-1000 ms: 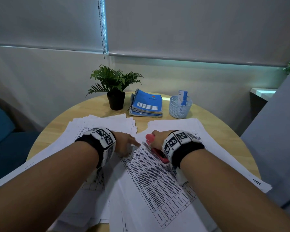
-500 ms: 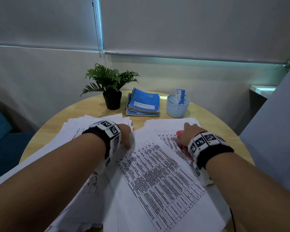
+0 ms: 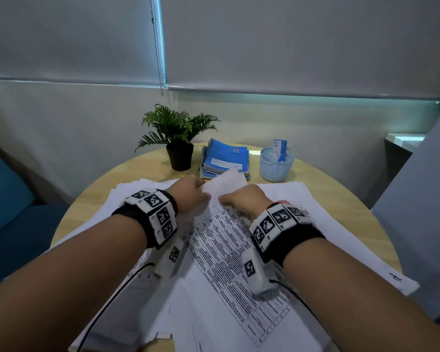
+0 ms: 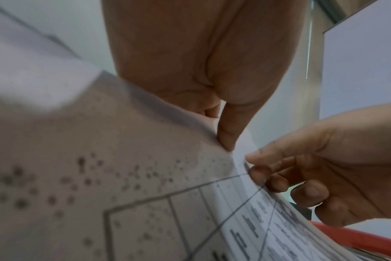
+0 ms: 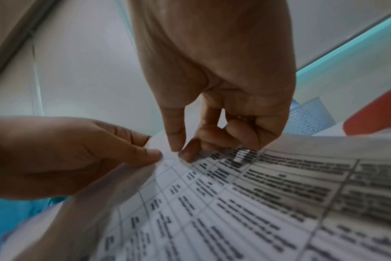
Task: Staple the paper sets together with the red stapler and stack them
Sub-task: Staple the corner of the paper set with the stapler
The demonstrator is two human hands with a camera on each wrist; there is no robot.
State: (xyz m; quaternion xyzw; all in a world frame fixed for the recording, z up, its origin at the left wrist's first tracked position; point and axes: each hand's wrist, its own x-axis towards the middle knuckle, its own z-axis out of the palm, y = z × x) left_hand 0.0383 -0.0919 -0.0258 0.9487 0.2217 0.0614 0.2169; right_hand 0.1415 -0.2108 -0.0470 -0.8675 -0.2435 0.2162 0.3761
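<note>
A round wooden table [image 3: 94, 189] fills the lower half of the head view, spread with loose printed sheets [image 3: 341, 224] on both sides. At its centre lies the paper set [image 3: 226, 262], a printed table of rows and columns, its long axis running from the near edge of the table diagonally away toward the far left, where its far corner is lifted off the surface and curls up in front of a stack of blue spiral notebooks [image 3: 225, 158]. Both forearms reach in from below, each wearing a black band with coded markers. The left hand [image 3: 188, 194] pinches the raised corner between thumb and fingers, the thumb pressed on the printed face in the left wrist view. The right hand [image 3: 244, 201] grasps the same corner just beside it, thumb and index fingertip closed on the sheet edge, the other fingers curled beneath. The red stapler [image 3: 283, 201] lies on the papers just right of the right wrist, mostly hidden by it; which way it points cannot be told. Behind stand a potted fern [image 3: 178, 133] and a pale blue mesh basket [image 3: 276, 166].
</note>
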